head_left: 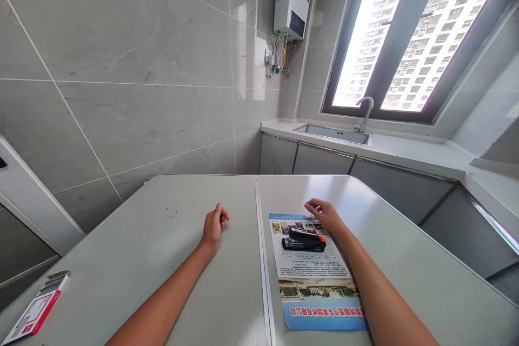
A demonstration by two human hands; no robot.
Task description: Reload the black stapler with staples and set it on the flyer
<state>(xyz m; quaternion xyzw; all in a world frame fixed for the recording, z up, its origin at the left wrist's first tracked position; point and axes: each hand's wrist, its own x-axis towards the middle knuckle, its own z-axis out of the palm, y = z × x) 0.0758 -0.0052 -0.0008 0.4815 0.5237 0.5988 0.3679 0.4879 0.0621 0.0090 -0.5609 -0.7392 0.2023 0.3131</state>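
Observation:
My left hand (pixel 213 225) rests on the left half of the table, its fingers loosely curled, with nothing visible in them. At the far right corner of a printed leaflet (pixel 312 270) is my right hand (pixel 322 213), fingers bent together; whether a small thing is between the fingertips is hidden. Just below those fingertips, a few thin dark bits (pixel 310 218) show on the paper. A black stapler (pixel 305 240) with an orange-red end lies on the leaflet, close to my right wrist and apart from the fingers.
Several tiny dark bits (pixel 172 212) lie on the table (pixel 121 275), left of my left hand. A red and white box or packet (pixel 38 308) sits at the near left edge. A seam (pixel 261 248) divides the tabletop. Beyond it are a counter with a sink (pixel 334 133) and a tap (pixel 367 111).

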